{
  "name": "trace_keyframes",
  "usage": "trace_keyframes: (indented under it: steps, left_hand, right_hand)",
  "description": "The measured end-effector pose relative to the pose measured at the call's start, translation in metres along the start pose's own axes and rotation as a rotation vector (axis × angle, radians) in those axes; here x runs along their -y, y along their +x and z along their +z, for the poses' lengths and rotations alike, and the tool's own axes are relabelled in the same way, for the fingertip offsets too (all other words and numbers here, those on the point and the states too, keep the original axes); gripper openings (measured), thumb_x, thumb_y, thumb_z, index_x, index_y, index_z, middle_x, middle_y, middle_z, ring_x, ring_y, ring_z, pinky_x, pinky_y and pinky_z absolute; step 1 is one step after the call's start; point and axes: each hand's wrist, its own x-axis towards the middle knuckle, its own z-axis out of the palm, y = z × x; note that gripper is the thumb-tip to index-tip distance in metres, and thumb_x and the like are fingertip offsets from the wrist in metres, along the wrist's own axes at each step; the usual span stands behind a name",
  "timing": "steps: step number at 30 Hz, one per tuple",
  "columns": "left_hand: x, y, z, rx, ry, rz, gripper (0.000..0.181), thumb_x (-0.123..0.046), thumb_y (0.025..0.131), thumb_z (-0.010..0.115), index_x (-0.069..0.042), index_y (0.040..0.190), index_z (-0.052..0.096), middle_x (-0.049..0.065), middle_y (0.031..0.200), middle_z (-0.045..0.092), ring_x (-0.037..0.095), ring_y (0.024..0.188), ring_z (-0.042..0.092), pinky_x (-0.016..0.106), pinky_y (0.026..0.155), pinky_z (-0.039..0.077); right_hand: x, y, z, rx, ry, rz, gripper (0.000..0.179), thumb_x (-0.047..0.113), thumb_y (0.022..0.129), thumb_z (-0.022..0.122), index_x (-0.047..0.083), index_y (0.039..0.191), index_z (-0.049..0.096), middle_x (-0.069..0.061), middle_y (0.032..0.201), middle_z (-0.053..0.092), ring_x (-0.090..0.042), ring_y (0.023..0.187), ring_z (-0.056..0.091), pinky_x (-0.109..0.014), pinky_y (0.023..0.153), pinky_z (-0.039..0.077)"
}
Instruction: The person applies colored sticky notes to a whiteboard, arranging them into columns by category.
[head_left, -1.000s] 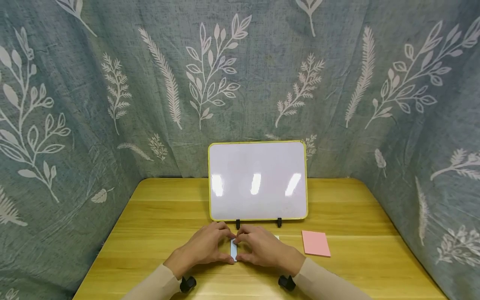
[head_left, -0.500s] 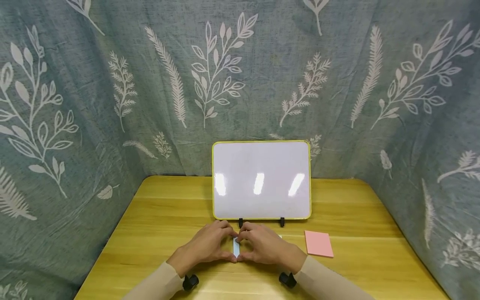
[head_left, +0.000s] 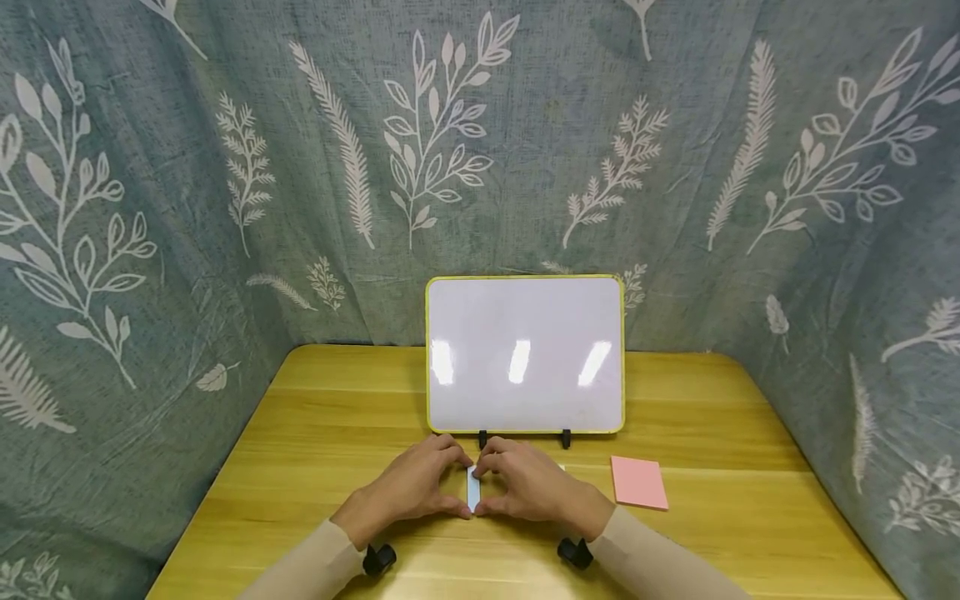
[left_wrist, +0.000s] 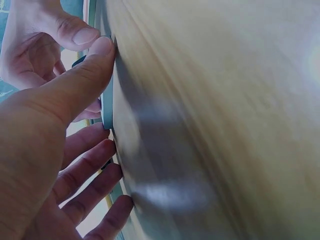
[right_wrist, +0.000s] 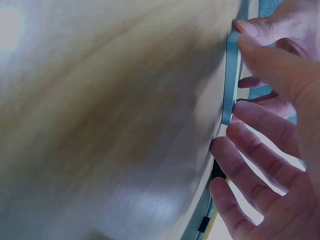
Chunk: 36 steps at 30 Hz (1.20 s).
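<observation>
A narrow light-blue block (head_left: 473,492) lies on the wooden table between the two hands, its long side running away from me. My left hand (head_left: 412,483) holds its left side, thumb at the near end and index finger at the far end. The right hand (head_left: 531,485) mirrors this from the right, and the thumb tips almost meet. In the right wrist view the block (right_wrist: 230,80) shows a thick blue-green edge. The other fingers of both hands are spread and bent loosely. Fingers partly hide the block's ends, so its exact kind is unclear.
A whiteboard (head_left: 525,358) with a yellow frame stands behind the hands on black feet (head_left: 566,438). To the right lies a pink sticky-note pad (head_left: 639,482). Behind the right hand a small pale corner (head_left: 562,467) peeks out. Patterned curtains (head_left: 517,167) enclose the table (head_left: 330,433).
The head view has shifted slightly. Both hands keep nearly the same hold at the ends of the light-blue block, which stays in place on the table.
</observation>
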Motion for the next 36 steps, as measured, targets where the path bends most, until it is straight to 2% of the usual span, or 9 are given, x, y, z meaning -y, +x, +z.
trace_keyframes:
  steps: [5, 22, 28, 36]
  left_hand:
    - [0.0001, -0.0002, 0.0013, -0.003, -0.004, -0.013, 0.065, -0.059, 0.087, 0.102, -0.020, 0.135, 0.082, -0.002, 0.136, 0.074, 0.022, 0.130, 0.070, 0.049, 0.114, 0.062]
    - [0.0003, 0.0018, 0.0034, -0.013, -0.001, -0.011, 0.066, -0.060, 0.086, 0.102, -0.019, 0.134, 0.082, 0.000, 0.136, 0.074, 0.023, 0.131, 0.070, 0.049, 0.113, 0.062]
    - [-0.0008, 0.0005, 0.0032, -0.006, -0.010, -0.010, 0.065, -0.061, 0.087, 0.101, -0.020, 0.133, 0.082, -0.002, 0.136, 0.074, 0.022, 0.129, 0.069, 0.049, 0.113, 0.062]
    - [-0.0007, 0.0020, 0.0026, -0.013, -0.015, -0.009, 0.064, -0.060, 0.086, 0.102, -0.020, 0.132, 0.083, -0.002, 0.136, 0.074, 0.022, 0.129, 0.069, 0.049, 0.113, 0.062]
  right_hand:
    - [-0.0007, 0.0002, 0.0020, -0.013, 0.052, 0.009, 0.053, 0.054, 0.098, 0.095, 0.014, 0.131, 0.085, 0.004, 0.131, 0.076, -0.016, 0.110, 0.074, -0.034, 0.098, 0.063]
    - [-0.0009, 0.0018, 0.0031, -0.009, 0.091, 0.068, 0.051, 0.048, 0.095, 0.099, 0.013, 0.130, 0.087, 0.002, 0.128, 0.078, -0.014, 0.107, 0.072, -0.031, 0.095, 0.061]
    - [-0.0001, 0.0026, 0.0037, 0.008, 0.099, 0.104, 0.050, 0.048, 0.095, 0.099, 0.015, 0.130, 0.087, 0.004, 0.130, 0.077, -0.013, 0.108, 0.071, -0.032, 0.097, 0.061]
    - [-0.0013, 0.0040, 0.0043, 0.000, 0.088, 0.104, 0.048, 0.049, 0.094, 0.100, 0.016, 0.128, 0.088, 0.004, 0.131, 0.078, -0.012, 0.112, 0.072, -0.035, 0.101, 0.063]
